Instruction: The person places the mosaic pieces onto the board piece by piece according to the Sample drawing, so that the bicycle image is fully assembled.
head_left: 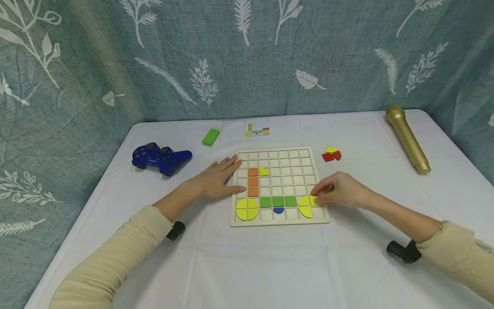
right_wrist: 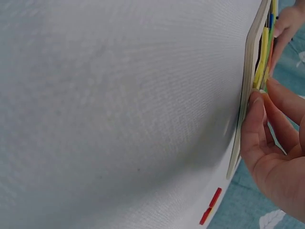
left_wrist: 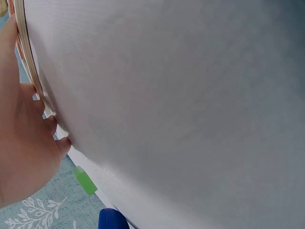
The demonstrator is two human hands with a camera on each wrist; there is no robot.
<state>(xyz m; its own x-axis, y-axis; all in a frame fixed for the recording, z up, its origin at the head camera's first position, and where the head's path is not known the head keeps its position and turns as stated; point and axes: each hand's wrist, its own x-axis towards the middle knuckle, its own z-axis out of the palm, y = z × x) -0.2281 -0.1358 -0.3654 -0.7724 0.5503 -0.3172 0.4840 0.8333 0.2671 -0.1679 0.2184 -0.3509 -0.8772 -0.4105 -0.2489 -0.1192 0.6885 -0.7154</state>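
Note:
A wooden grid board (head_left: 285,218) lies on the table. My left hand (head_left: 218,178) rests across its left edge, fingers spread, thumb near the orange squares (head_left: 253,182). At the board's lower right, my right hand (head_left: 343,191) pinches a yellow quarter-circle piece (head_left: 313,200) between thumb and fingertips, partly hiding it. Two more yellow quarters (head_left: 305,209) sit beside it. Green squares (head_left: 278,201) fill part of that row, above a blue half-round piece (head_left: 278,210). A yellow disc of quarters (head_left: 247,209) is at lower left, and a single yellow quarter (head_left: 263,171) lies beside the top orange square.
Right of the board lie loose red and yellow pieces (head_left: 328,157). Behind it are a small pattern card (head_left: 256,128) and a green block (head_left: 210,137). A blue game controller (head_left: 160,159) lies left, and a gold microphone (head_left: 408,139) at the far right.

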